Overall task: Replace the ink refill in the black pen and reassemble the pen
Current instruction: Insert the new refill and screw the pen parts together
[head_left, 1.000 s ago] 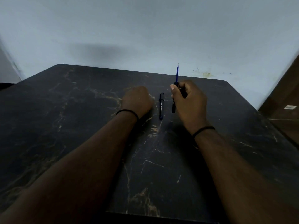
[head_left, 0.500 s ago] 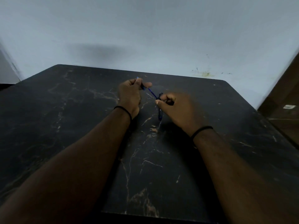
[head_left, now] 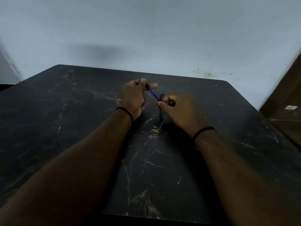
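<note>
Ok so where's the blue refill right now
In the head view the blue refill is held above the table just right of centre, stretched between the left hand and the right hand.

I work over a black tabletop (head_left: 91, 128) veined with pale tan marbling, its far corners rounded, set against a light wall (head_left: 146, 30). One black pen part (head_left: 161, 111) lies flat on it between my wrists, pointing away from me, its far end partly hidden by my fingers.
</note>
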